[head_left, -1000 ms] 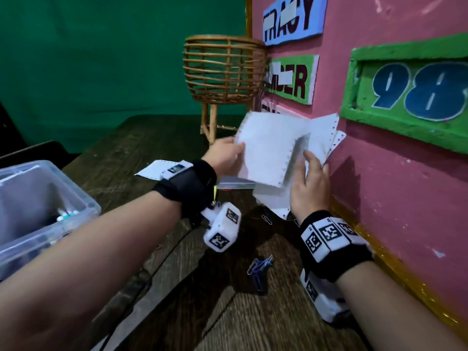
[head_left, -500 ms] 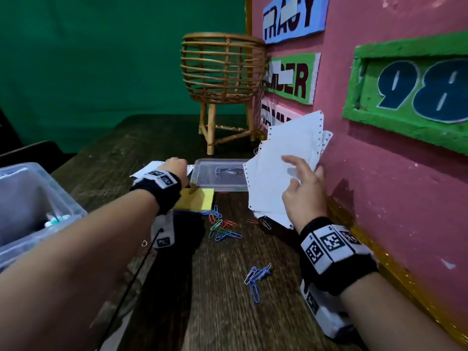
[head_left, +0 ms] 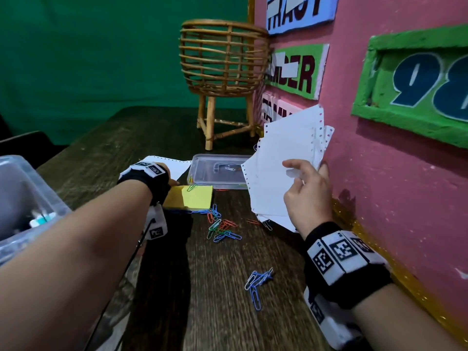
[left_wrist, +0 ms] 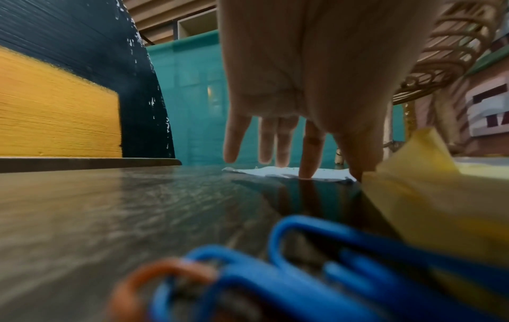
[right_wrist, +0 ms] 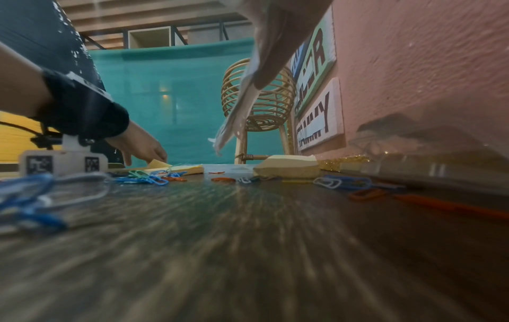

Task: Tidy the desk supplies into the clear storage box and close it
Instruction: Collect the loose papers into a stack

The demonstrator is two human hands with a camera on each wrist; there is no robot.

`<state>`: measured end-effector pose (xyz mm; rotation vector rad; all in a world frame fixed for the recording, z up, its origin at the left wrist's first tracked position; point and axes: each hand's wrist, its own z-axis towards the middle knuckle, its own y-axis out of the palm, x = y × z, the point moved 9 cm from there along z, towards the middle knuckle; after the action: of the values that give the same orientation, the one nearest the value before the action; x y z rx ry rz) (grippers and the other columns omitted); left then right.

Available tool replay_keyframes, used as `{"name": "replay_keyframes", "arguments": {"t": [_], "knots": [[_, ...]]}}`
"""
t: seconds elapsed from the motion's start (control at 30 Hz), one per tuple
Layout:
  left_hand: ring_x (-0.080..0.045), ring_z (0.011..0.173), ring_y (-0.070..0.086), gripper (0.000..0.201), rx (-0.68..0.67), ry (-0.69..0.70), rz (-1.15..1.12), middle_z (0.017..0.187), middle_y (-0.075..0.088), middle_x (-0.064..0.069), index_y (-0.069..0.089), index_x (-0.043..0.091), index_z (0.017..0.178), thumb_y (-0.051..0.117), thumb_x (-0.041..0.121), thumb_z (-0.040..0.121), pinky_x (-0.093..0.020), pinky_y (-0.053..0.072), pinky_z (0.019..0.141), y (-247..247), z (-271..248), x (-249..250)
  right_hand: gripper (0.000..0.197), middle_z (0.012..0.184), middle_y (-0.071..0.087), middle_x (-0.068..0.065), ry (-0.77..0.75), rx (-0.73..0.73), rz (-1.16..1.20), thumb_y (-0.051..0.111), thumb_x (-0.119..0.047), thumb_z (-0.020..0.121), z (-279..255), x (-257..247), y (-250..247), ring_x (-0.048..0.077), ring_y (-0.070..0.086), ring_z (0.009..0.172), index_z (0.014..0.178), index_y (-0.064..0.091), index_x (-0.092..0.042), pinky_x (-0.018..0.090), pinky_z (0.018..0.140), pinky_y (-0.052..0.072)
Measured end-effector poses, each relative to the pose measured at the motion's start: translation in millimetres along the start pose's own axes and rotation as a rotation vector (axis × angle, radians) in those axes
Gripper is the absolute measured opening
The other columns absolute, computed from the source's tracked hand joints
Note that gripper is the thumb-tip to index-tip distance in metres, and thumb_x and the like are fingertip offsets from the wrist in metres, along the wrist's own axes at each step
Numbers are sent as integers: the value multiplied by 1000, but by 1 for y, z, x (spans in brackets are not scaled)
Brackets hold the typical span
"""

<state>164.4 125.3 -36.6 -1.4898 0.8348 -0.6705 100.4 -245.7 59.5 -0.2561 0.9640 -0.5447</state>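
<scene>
My right hand (head_left: 307, 191) grips a stack of white perforated papers (head_left: 283, 168), held upright close to the pink wall; the right wrist view shows the papers (right_wrist: 242, 102) edge-on. My left hand (left_wrist: 303, 91) is low on the desk with its fingers straight. Its index fingertip touches a loose white sheet (left_wrist: 278, 171), and the thumb is beside a yellow sticky-note pad (head_left: 196, 196). The clear storage box (head_left: 38, 196) stands open at the far left with a few items inside. Coloured paper clips (head_left: 221, 228) lie scattered mid-desk, and a blue bunch (head_left: 255, 282) lies nearer to me.
A small clear plastic case (head_left: 217, 171) sits behind the sticky pad. A rattan basket stand (head_left: 222, 64) is at the desk's far end. The pink wall (head_left: 392, 186) with signs runs along the right edge. A second yellow pad (right_wrist: 289, 168) lies by the wall.
My left hand let go of the papers and dropped to the desk beside the sticky pad and loose sheet. My right hand now holds the paper stack alone, nearer the wall.
</scene>
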Motion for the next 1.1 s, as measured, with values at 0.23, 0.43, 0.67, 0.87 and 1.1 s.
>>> {"name": "replay_keyframes", "arguments": {"t": [0.23,0.43,0.67,0.87,1.1], "knots": [[-33,86,63,47,2,69,19,100,63,-7,63,31,108,57,59,71,-40,55,72,4,17,3,45,118,43,12,8,-13,-29,36,13,82,-1,0,1,27,51,109,108,62,-13,17,90,34],[-31,82,67,34,-11,16,-49,80,66,-10,68,7,91,70,36,72,-35,56,79,-5,20,4,43,107,41,5,-5,-11,-10,36,13,80,-1,0,3,29,53,107,102,62,-13,27,92,41],[-33,93,66,20,27,154,61,98,70,-13,71,8,90,67,25,80,-29,48,68,-22,1,30,39,117,52,14,5,-40,-17,38,10,85,1,6,7,24,53,105,105,62,-13,9,76,28],[-29,94,62,52,-6,131,2,88,62,-4,56,25,85,48,71,64,-36,50,87,-5,23,24,38,119,51,14,-4,-31,-22,38,10,85,2,4,6,23,54,108,106,61,-12,11,82,31],[-32,89,64,33,1,172,39,92,66,-15,64,-2,95,62,30,86,-35,51,79,-19,-10,40,38,121,48,11,14,-41,-58,39,9,86,7,6,12,20,53,104,109,59,-13,11,84,31]]}}
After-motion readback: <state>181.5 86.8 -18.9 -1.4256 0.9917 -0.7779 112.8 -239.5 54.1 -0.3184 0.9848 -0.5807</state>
